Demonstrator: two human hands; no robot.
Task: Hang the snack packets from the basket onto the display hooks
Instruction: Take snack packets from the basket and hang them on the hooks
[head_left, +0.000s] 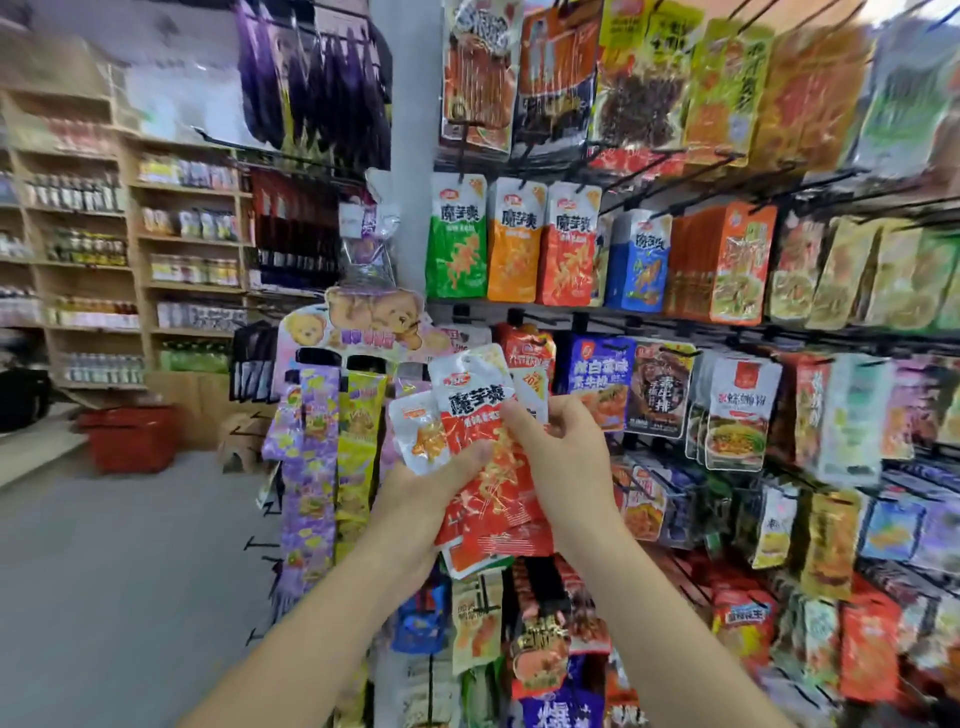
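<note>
left hand (421, 499) grips a fanned stack of red-and-white snack packets (478, 415) from below, thumb across the front; right hand (569, 462) pinches the front packet's right edge; both forearms raised; packets held before the display hooks (621, 176); red basket (130, 439) on the floor far left.

Hands: two. The left hand (421, 499) and the right hand (566, 462) both grip one fan of snack packets (478, 415).

Packets in the fan: at least three tops show; the exact total cannot be told.

Just above the grip, one row has four front packets:
- one green packet (456, 239)
- one orange packet (513, 244)
- one red packet (569, 249)
- one blue packet (638, 260)

Well left of the grip: one red basket (130, 436).
</note>
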